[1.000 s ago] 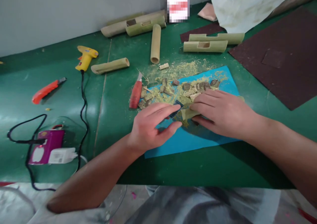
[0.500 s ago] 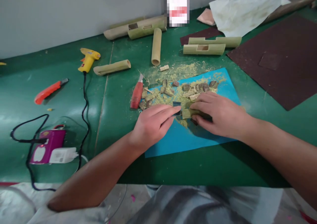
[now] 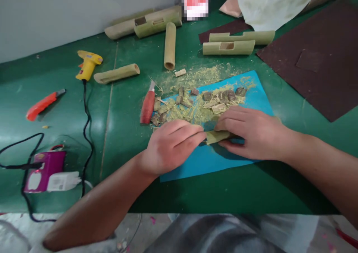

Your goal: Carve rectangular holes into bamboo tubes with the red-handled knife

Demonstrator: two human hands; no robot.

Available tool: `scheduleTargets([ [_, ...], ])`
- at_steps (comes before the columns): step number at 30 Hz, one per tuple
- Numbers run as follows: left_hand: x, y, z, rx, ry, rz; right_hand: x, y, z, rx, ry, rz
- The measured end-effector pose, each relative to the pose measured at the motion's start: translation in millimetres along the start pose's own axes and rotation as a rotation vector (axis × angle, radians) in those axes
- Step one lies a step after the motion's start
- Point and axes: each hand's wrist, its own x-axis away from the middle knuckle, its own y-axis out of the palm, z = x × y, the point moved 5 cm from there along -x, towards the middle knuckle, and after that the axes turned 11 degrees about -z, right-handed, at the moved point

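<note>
My right hand [image 3: 248, 132] curls over a short green bamboo piece [image 3: 216, 136], thumb on the near side, holding it down over the blue sheet [image 3: 181, 167]. My left hand [image 3: 175, 143] is closed, its fingertips meeting the left end of that piece; what they pinch is hidden behind the fingers. Dark bamboo chips [image 3: 223, 96] and pale green shavings [image 3: 179, 114] lie just beyond both hands. To the left of them is a red-handled knife [image 3: 147, 106] with its blade pointing away.
Cut bamboo tubes [image 3: 169, 46] and notched ones [image 3: 228, 48] lie along the back. At left are a yellow glue gun [image 3: 88, 66] with its black cord, an orange utility knife [image 3: 41, 106] and a purple power strip [image 3: 46, 171]. A dark brown sheet [image 3: 316, 85] covers the right.
The bamboo piece and my right hand have come slightly nearer to me. My left fingertips now reach the piece's end, and the dark rectangle beside them is no longer visible. The view has shifted slightly.
</note>
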Motion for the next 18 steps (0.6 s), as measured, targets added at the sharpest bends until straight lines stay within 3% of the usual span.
scheduleTargets([
  [10,-1.1,-0.7,8.5,0.057,0.115,0.001,6.6,-0.4,-5.3,-0.064,-0.067,-0.063],
  [18,-2.7,3.8,0.3,0.171,0.097,-0.054,2.3,-0.2,-4.6,-0.068,-0.046,-0.107],
])
